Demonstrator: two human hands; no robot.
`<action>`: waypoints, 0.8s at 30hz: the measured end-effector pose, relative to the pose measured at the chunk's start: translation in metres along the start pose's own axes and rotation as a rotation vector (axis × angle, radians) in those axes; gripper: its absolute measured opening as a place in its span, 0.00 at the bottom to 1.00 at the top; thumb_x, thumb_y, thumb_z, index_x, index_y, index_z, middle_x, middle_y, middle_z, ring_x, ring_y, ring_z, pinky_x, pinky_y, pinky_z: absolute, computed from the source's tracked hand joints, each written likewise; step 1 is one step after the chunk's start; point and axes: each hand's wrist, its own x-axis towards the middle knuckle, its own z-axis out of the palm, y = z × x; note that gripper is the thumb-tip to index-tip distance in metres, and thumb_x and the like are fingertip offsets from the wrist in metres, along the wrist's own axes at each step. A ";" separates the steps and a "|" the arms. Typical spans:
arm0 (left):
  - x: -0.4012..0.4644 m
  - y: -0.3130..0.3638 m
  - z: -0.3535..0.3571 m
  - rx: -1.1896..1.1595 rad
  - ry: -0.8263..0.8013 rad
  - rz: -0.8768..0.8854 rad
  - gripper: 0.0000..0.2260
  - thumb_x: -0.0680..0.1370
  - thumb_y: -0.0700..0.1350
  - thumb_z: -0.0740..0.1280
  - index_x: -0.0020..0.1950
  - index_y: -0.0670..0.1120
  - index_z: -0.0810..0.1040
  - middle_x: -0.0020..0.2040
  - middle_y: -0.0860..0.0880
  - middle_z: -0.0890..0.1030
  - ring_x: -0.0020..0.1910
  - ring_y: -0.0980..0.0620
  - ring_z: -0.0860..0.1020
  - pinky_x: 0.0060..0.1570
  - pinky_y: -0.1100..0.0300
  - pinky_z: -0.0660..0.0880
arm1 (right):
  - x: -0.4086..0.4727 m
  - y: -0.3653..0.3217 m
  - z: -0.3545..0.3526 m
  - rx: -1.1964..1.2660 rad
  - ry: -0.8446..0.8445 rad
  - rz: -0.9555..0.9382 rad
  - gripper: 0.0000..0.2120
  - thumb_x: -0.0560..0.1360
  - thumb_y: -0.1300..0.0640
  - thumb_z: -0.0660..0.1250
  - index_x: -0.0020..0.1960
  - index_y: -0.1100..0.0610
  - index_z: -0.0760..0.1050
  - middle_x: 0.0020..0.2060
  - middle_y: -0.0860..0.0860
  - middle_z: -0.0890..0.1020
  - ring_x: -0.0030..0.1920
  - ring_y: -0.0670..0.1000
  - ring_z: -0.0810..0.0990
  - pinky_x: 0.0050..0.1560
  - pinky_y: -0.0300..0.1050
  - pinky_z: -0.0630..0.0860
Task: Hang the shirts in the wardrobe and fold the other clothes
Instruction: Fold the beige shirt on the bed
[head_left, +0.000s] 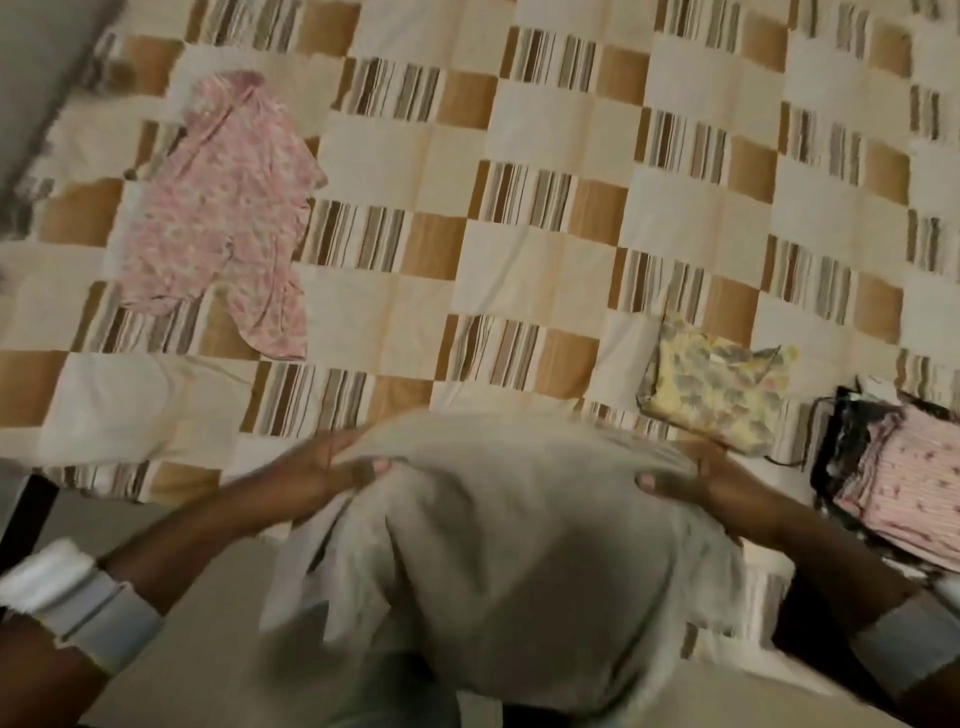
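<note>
white garment (493, 561) is being gripped by left hand (317, 473) and right hand (696, 478) at bed's near edge | pink garment (223, 208) is lying near bed (545, 156) left edge

The checked quilt (545, 130) bears a pink garment (223, 208), a folded yellow floral piece (717, 389) and a folded stack (898, 467).

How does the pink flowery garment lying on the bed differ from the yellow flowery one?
The pink garment lies spread out and rumpled, not folded; the yellow garment is folded into a compact rectangle. The pink one sits far on the left of the quilt, away from the hands; the yellow one lies on the right, near the right hand and beside a stack of folded clothes. Spread out, the pink one covers more quilt. Both carry floral prints and rest untouched.
</note>
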 end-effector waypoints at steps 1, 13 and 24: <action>0.023 -0.001 -0.012 0.031 0.110 0.086 0.21 0.74 0.63 0.75 0.62 0.56 0.78 0.55 0.62 0.85 0.58 0.57 0.82 0.49 0.71 0.75 | 0.023 -0.002 -0.010 0.008 0.166 -0.069 0.13 0.73 0.49 0.76 0.53 0.55 0.84 0.46 0.51 0.88 0.47 0.52 0.87 0.49 0.48 0.84; 0.241 0.014 -0.107 0.416 0.760 0.425 0.08 0.76 0.54 0.65 0.52 0.60 0.67 0.53 0.44 0.76 0.52 0.44 0.77 0.53 0.47 0.75 | 0.249 -0.043 -0.092 0.042 0.776 -0.637 0.08 0.73 0.66 0.74 0.50 0.58 0.81 0.41 0.53 0.83 0.38 0.43 0.81 0.35 0.33 0.76; 0.347 0.004 -0.128 0.302 1.139 0.155 0.32 0.77 0.57 0.70 0.72 0.42 0.63 0.67 0.36 0.74 0.67 0.38 0.74 0.67 0.46 0.69 | 0.364 -0.028 -0.114 -0.012 0.997 -0.185 0.38 0.73 0.53 0.75 0.78 0.51 0.61 0.73 0.57 0.68 0.72 0.61 0.71 0.72 0.62 0.70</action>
